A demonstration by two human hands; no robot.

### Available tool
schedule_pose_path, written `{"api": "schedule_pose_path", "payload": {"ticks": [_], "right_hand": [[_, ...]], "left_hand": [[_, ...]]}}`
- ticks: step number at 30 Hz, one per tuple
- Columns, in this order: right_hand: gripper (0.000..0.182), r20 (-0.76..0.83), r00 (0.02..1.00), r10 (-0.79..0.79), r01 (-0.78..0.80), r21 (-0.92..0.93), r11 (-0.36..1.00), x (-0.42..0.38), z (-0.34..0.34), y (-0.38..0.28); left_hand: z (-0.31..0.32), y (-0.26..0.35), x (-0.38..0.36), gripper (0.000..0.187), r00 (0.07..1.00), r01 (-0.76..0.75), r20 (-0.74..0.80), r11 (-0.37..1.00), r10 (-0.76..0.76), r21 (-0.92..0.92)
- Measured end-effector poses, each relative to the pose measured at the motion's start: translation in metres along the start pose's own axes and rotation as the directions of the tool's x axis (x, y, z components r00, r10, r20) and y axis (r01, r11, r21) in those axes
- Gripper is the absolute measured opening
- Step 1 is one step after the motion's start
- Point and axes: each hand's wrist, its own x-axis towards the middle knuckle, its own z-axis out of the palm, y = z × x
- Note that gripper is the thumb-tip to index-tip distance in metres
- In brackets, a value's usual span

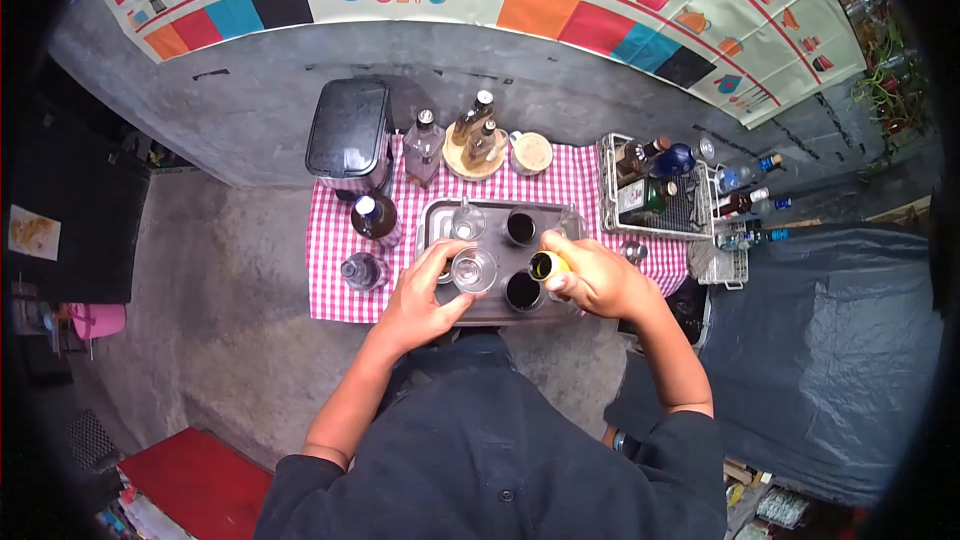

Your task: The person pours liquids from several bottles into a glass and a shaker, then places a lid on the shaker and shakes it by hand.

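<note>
My left hand (415, 305) is closed around a clear drinking glass (474, 271), held above the tray with its mouth toward me; it looks empty. My right hand (608, 282) grips a bottle (544, 266) with yellow at its neck, its open mouth pointing left toward the glass but apart from it. Beneath them lies a grey tray (432, 212). On it stand two glasses of dark liquid, a far one (521, 228) and a near one (523, 293), plus a clear glass mug (466, 219). Another clear glass (570, 224) is partly hidden behind my right hand.
A checked cloth (332, 240) covers the table. Bottles stand at left, including a dark one (374, 220). Behind are a lidded black bin (348, 130), a wooden plate (474, 165) with bottles and a light-topped cup (531, 153). A wire basket (655, 230) holds bottles at right.
</note>
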Motion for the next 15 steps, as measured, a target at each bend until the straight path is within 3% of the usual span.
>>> {"api": "schedule_pose_path", "payload": {"ticks": [3,7,13,15], "right_hand": [[0.051,0.005,1.000,-0.025,0.025,-0.046,0.999,0.005,0.017,-0.009],[0.051,0.029,0.998,0.052,-0.046,-0.194,0.980,0.006,0.030,-0.027],[0.058,0.066,0.996,0.062,-0.035,-0.351,0.936,0.006,0.045,-0.044],[0.060,0.102,0.984,0.143,-0.081,-0.460,0.884,0.010,0.050,-0.052]], "left_hand": [[-0.007,0.000,-0.010,0.054,0.998,-0.030,0.053,1.000,0.030,-0.004],[-0.011,0.000,-0.022,0.055,0.993,-0.099,0.065,0.995,0.101,-0.027],[-0.020,0.009,-0.040,0.055,0.995,-0.053,0.080,0.995,0.059,-0.080],[-0.021,0.008,-0.045,0.056,0.995,-0.037,0.086,0.995,0.045,-0.089]]}}
